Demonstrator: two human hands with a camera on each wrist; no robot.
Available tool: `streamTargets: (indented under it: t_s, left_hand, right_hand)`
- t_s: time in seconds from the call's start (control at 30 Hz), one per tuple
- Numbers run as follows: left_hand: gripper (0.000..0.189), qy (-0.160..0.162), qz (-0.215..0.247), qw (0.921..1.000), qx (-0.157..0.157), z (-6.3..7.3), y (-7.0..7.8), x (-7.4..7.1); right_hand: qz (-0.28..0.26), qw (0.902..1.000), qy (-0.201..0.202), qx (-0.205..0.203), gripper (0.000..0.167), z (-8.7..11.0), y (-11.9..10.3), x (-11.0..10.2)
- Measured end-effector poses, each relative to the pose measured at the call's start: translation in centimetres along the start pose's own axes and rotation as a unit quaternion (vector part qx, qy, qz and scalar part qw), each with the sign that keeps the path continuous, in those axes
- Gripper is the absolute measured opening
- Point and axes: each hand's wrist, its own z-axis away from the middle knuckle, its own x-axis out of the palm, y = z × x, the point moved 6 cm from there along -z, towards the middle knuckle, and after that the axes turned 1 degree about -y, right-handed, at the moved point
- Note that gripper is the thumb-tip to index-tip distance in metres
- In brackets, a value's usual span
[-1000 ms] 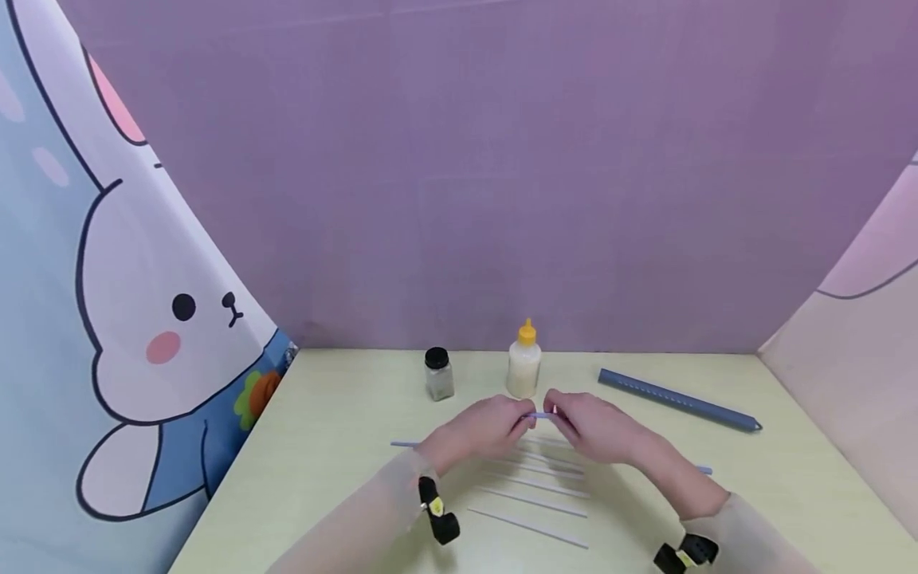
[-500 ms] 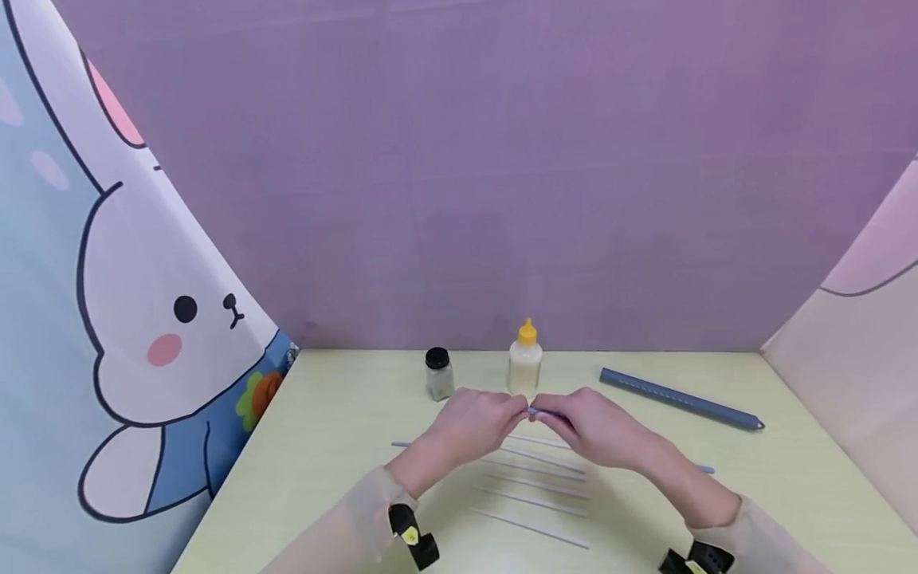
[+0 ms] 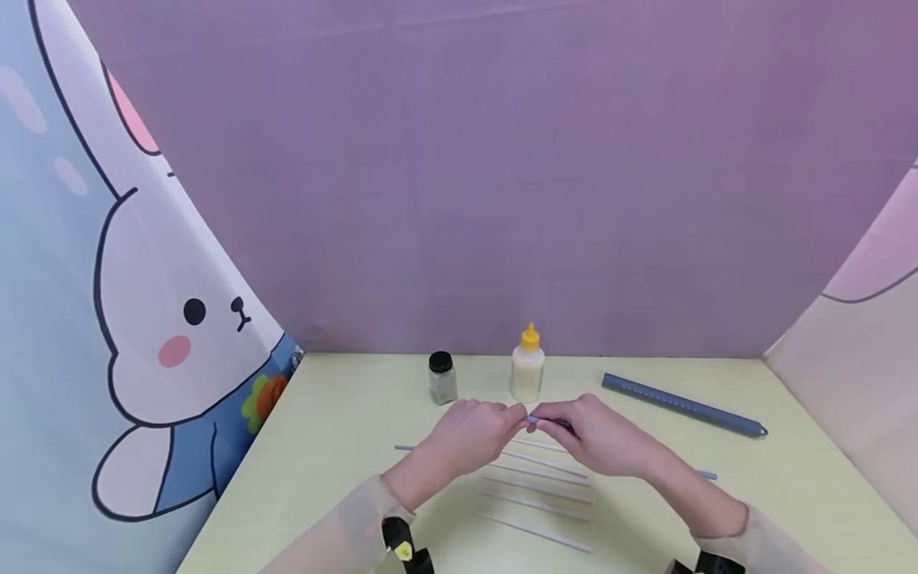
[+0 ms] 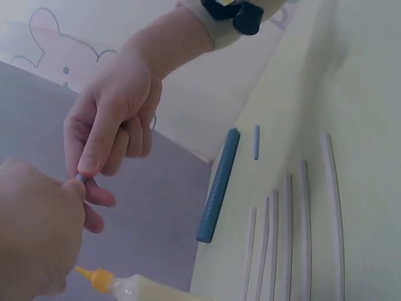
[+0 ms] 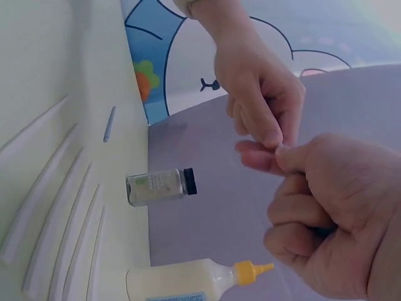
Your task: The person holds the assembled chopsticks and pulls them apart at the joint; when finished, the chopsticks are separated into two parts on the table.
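Observation:
My left hand (image 3: 469,434) and right hand (image 3: 610,438) meet fingertip to fingertip above the table, in front of the bottle. Between them they pinch a thin blue-purple stick (image 3: 534,418), mostly hidden by the fingers. The left wrist view shows its bluish tip (image 4: 82,178) between the right thumb and index finger. In the right wrist view, the left thumb and index finger close on the same spot from the other side. Below the hands, several thin white strips (image 3: 534,529) lie roughly parallel on the table.
Behind the hands stand a glue bottle (image 3: 527,379) with a yellow nozzle and a glass jar (image 3: 442,385) with a black lid. A long dark-blue bar (image 3: 681,404) lies at back right. Short blue sticks show past the left wrist (image 3: 404,447) and the right forearm (image 3: 706,476).
The gap between my fingertips has closed, covering most of the blue-purple stick. My left wrist has swung outward to the left and down. The strips, bottle and jar stay put.

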Motion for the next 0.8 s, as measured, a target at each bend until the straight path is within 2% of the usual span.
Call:
streamTargets:
  t_s: [0.13,0.23,0.37,0.47,0.67,0.73,0.8]
  left_hand:
    - [0.022,-0.024,0.022,0.9993,0.018,0.1,0.6,-0.2]
    - [0.021,-0.023,0.019,0.9993,0.023,0.1,1.0,-0.3]
    - [0.022,-0.004,0.002,0.9998,-0.018,-0.2,1.4,-0.6]
    - [0.022,-0.008,0.000,0.9992,-0.039,-0.4,1.8,-0.8]
    - [0.017,-0.048,-0.009,0.9988,-0.008,-0.4,2.3,-0.9]
    - [0.017,-0.052,-0.011,0.9986,-0.004,-0.3,2.3,-0.9]
    - [0.018,-0.050,-0.005,0.9987,-0.008,-0.2,2.2,-1.0]
  right_hand:
    - [-0.044,0.9977,-0.050,-0.011,0.020,0.4,0.1,0.0]
    - [-0.073,0.9942,-0.078,-0.016,0.022,0.6,0.3,-0.3]
    - [-0.070,0.9956,-0.060,-0.013,0.022,0.6,0.5,-0.9]
    - [-0.071,0.9960,-0.052,-0.012,0.022,0.7,0.6,-1.1]
    - [-0.141,0.9839,-0.108,0.019,0.023,1.4,0.9,-0.7]
    - [-0.145,0.9832,-0.109,0.019,0.022,1.4,0.7,-0.6]
    - [-0.126,0.9876,-0.093,0.010,0.022,1.3,0.3,-0.7]
